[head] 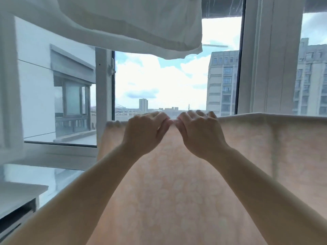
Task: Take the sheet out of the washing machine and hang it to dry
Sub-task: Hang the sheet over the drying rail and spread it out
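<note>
Peach-coloured cloth with a faint pale floral pattern, the sheet [177,183], fills the near middle and right of the view, its top edge running level from left of centre to the right border. Both hands are raised to that top edge, side by side and almost touching at the thumbs. The left hand [145,133] has its fingers curled over the fold and its thumb pressed against the near face, pinching the edge. The right hand [198,131] grips the edge the same way, fingers hooked over the far side. What the edge is draped over is hidden by the cloth itself, so the support cannot be told.

Above, at the top left, a white cloth [134,23] hangs down, its lower corner ending over the hands but well apart from them. Beyond the sheet stands a window [240,68] with a dark upright frame bar; a white curtain [270,55] hangs on the right of it. Through the glass show a cloudy sky and a tall building [222,82] on the far right. At the near left, a white ledge [19,193] lies below the sill.
</note>
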